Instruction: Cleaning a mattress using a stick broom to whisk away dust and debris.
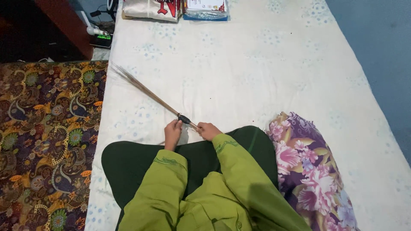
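A thin stick broom (147, 91) lies across the pale mattress (257, 68), its loose ends fanned toward the upper left. A dark band (183, 118) binds the sticks near the handle end. My left hand (172, 132) pinches the broom right at that band. My right hand (208, 130) is closed around the handle end just to the right. Both arms wear light green sleeves, and dark green cloth covers my lap (141, 160).
A floral purple and pink pillow (308, 167) lies at my right. A patterned brown mat (47, 137) covers the floor on the left. Folded cloth (150, 8) and a plastic-wrapped packet (206, 9) sit at the mattress's far end. A blue wall (381, 47) runs along the right.
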